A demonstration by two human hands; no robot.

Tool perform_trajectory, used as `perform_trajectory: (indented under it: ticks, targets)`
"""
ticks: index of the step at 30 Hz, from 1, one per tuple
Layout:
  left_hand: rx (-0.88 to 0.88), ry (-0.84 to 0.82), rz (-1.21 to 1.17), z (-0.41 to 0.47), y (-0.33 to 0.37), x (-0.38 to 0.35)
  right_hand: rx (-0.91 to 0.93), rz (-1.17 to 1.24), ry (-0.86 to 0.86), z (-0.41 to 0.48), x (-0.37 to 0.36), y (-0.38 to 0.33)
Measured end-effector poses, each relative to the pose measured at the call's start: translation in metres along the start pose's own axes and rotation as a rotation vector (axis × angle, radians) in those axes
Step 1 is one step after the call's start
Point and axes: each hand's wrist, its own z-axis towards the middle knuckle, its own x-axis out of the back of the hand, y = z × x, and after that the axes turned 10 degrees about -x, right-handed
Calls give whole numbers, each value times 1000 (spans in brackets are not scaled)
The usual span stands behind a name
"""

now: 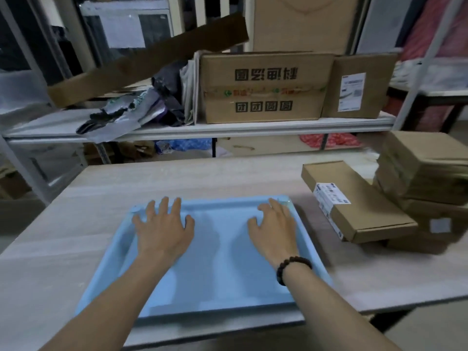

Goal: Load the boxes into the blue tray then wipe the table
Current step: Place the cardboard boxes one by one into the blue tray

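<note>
A light blue tray lies flat on the pale wooden table in front of me, with nothing in it. My left hand rests palm down on the tray's far left part, fingers spread. Over the far right part is my right hand, fingers spread, a dark bead bracelet on its wrist. To the right of the tray a flat brown box with a white label leans on other boxes. Behind it stands a stack of flat brown boxes.
Beyond the table runs a grey metal shelf carrying two large cartons, crumpled bags and a long cardboard strip. The table's near edge runs just under the tray's front rim.
</note>
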Motion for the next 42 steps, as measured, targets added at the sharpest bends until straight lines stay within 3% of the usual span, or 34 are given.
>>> perform_trajectory:
  ticks: [3,6,11,16,22,34,38,42]
  targets:
    - [-178,112,-69,34,32,4,-175,634,-59,22,-7,-20]
    - [-320,173,-101,65,64,20,-360,969,-47,48,2,-38]
    - [-467,268,-128,75,99,51,-827,1496,-77,58,26,-42]
    - [-529,296,-156,58,114,50,-901,1852,-105,47,38,-15]
    - [-534,210,-263,29,112,54,-887,2125,44,39,55,6]
    - [-448,122,-334,6,92,57,-940,1982,192,26,64,19]
    - [-326,46,-615,9,88,55,-841,1905,223,22,51,4]
    - [-129,38,-959,20,88,58,-662,1759,-32,11,46,-19]
